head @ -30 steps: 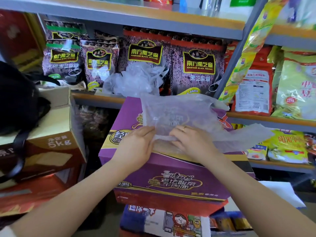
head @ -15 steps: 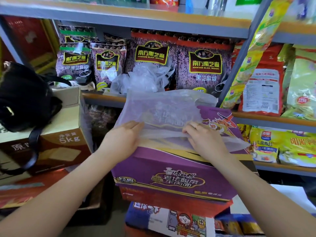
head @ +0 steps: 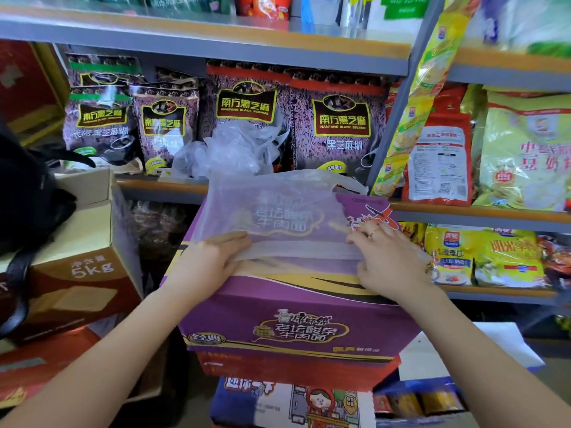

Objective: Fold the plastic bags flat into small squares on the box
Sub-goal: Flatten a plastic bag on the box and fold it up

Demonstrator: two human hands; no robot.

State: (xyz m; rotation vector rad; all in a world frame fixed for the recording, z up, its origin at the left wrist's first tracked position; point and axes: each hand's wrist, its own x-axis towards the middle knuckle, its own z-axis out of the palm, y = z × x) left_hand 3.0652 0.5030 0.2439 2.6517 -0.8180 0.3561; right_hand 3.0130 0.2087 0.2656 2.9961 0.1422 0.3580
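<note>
A translucent plastic bag (head: 278, 208) lies spread flat over the top of the purple noodle box (head: 293, 319). Its near edge forms a narrow folded strip. My left hand (head: 210, 261) presses the left end of that strip with straight fingers. At the right end, my right hand (head: 389, 261) lies on the strip with fingers spread, a ring on one finger. The bag's far edge hangs past the box toward the shelf. A heap of crumpled clear bags (head: 228, 149) sits on the shelf behind the box.
Purple sesame packets (head: 336, 125) line the shelf behind. A brown "5kg" carton (head: 77, 273) with a black bag (head: 24, 196) on it stands to the left. Red and yellow packets (head: 438, 156) fill the right-hand shelves. More boxes (head: 293, 403) are stacked under the purple one.
My hands have slid apart along the bag's near edge, from close together to the left and right ends. The bag has gone from bunched to spread flat.
</note>
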